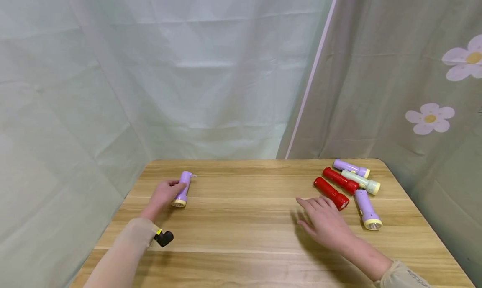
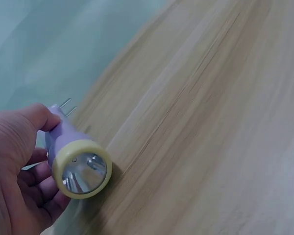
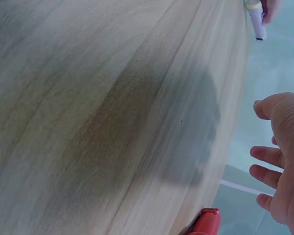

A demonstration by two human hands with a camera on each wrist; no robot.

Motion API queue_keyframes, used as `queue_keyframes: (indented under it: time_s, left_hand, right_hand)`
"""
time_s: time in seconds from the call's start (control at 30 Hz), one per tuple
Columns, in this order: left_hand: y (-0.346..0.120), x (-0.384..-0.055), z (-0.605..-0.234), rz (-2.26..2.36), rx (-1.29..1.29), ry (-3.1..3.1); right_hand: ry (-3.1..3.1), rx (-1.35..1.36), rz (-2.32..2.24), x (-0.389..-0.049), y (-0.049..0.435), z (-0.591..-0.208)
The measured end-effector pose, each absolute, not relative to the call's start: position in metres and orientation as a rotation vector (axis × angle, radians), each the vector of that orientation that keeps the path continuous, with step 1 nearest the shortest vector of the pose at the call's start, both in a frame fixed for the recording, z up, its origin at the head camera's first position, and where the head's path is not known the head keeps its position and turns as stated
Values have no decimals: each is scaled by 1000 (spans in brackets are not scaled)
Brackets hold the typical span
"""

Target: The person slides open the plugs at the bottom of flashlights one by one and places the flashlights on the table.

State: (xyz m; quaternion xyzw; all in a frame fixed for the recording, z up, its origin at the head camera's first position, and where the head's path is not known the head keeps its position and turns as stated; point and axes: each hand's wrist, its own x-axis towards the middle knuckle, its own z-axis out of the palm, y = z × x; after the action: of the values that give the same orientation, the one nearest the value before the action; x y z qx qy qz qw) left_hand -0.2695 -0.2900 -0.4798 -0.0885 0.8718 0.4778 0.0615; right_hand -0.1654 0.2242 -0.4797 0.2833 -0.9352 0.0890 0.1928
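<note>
At the left of the table, my left hand (image 1: 167, 194) grips a purple flashlight (image 1: 184, 188) with a cream-rimmed head. In the left wrist view the thumb lies on the flashlight's (image 2: 83, 169) body and the fingers curl beneath it. Two metal plug prongs (image 2: 67, 107) stick out near its tail, and the lens faces the camera. My right hand (image 1: 326, 223) hovers over the right half of the table with its fingers spread and nothing in them. The nearest thing to it is a red flashlight (image 1: 331, 192), just beyond its fingers.
Behind that red flashlight lie another red one (image 1: 340, 181), a pale green one (image 1: 360, 181) and a purple one (image 1: 351, 168). A further purple flashlight (image 1: 368, 210) lies right of my right hand. Curtains (image 1: 226, 91) hang behind the wooden table (image 1: 241, 233).
</note>
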Motion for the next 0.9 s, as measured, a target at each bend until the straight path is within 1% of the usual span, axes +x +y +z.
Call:
queue_keyframes:
  time_s: [0.27,0.6,0.9]
  left_hand:
    - [-303,-276,-479,1243,-269,2793]
    - [-302,-278,-478,1206,-308,2788]
    - [-301,-275,-474,1134,-292,2815]
  right_hand:
    - [-2618,778,244,-164,225,-483]
    - [-2661,759,229,-164,224,-484]
    - [-2673,751,250,-165,222,-485]
